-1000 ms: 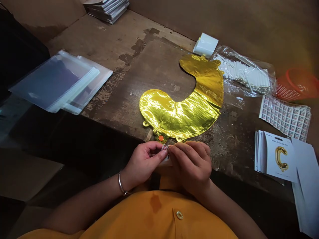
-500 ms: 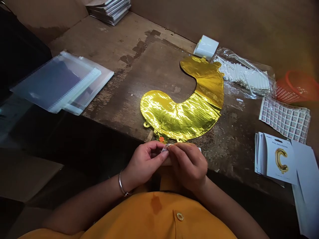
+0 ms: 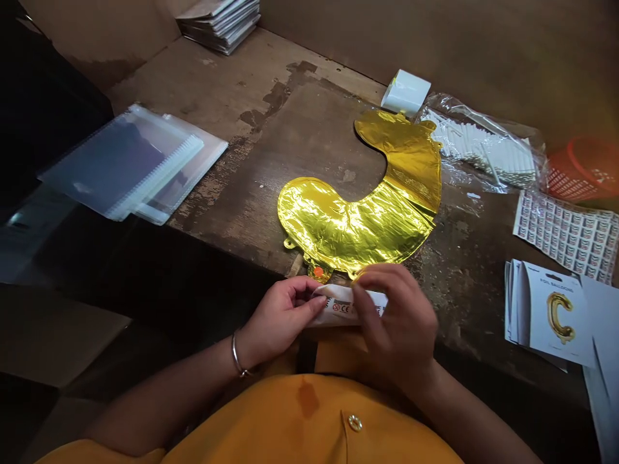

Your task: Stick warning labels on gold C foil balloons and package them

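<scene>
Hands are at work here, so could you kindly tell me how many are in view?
2: the left hand holds a white printed strip by its left end; the right hand overlaps its right part.

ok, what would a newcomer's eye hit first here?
The shiny gold C-shaped foil balloon, lying on the wooden table, centre of view. Next, at the table's near edge, the left hand pinching a white printed strip, with the right hand in front of the strip's right part. Then the foil-balloon packaging card at far right.
</scene>
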### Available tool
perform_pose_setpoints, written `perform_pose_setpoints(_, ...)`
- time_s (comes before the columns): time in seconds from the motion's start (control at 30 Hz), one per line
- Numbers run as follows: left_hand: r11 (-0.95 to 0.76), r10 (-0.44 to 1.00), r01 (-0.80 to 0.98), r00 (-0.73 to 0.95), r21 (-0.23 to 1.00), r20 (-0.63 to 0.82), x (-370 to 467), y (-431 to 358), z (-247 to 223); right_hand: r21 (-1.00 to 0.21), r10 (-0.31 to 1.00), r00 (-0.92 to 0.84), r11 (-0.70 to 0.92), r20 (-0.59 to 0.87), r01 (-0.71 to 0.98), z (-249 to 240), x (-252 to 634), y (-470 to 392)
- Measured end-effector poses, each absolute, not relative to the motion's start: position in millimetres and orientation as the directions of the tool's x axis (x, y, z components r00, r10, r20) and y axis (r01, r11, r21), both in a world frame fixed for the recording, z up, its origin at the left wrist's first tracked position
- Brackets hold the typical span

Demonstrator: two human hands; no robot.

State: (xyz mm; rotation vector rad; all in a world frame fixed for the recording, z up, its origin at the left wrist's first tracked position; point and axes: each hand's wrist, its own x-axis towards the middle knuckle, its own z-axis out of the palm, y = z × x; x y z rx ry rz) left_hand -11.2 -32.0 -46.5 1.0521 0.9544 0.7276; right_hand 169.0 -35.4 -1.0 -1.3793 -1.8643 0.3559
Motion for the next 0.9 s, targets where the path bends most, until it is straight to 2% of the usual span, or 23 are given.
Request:
perform_pose_setpoints(0.07,-0.003,0.903,0.122,0.426,0.992,-0.05,-19,-32,-45,-0.704,0.943,0.034,0.223,0.331,0.674,0,176,-23)
perform_pose_setpoints(0.1,-0.207,0.888,0.197,0.45,0.958,0.099,-23,-31,-45,-0.735,0.959,0.074,0.159,0.274,0.659,0,179,-16)
perform_pose_setpoints(0.17,-0.539,0.786,0.308,0.52,0.784,0.336,-29,-27,-46,-0.773,0.985,0.046,0.099,0.164,0.627,-2,181,-6)
perform_pose_setpoints(0.23,-0.704,0.686,0.396,0.594,0.59,0.421,-33,-21,-49,-0.776,0.993,-0.023,0.102,0.113,0.623,-5,180,1)
perform_pose_setpoints(0.3,-0.762,0.635,0.444,0.654,0.471,0.411,-34,-17,-55,-0.747,0.994,-0.02,0.094,0.108,0.658,-9,177,5)
perform_pose_setpoints(0.43,-0.798,0.596,0.458,0.698,0.393,0.397,-35,-16,-65,-0.709,0.998,-0.034,0.067,0.061,0.702,-19,175,12)
perform_pose_setpoints(0.73,-0.807,0.585,0.457,0.707,0.373,0.398,-34,-16,-64,-0.662,0.987,-0.146,0.153,0.067,0.734,-25,168,14)
perform_pose_setpoints(0.9,-0.802,0.588,0.454,0.715,0.387,0.378,-35,-15,-62,-0.645,0.986,-0.146,0.162,0.079,0.747,-32,163,13)
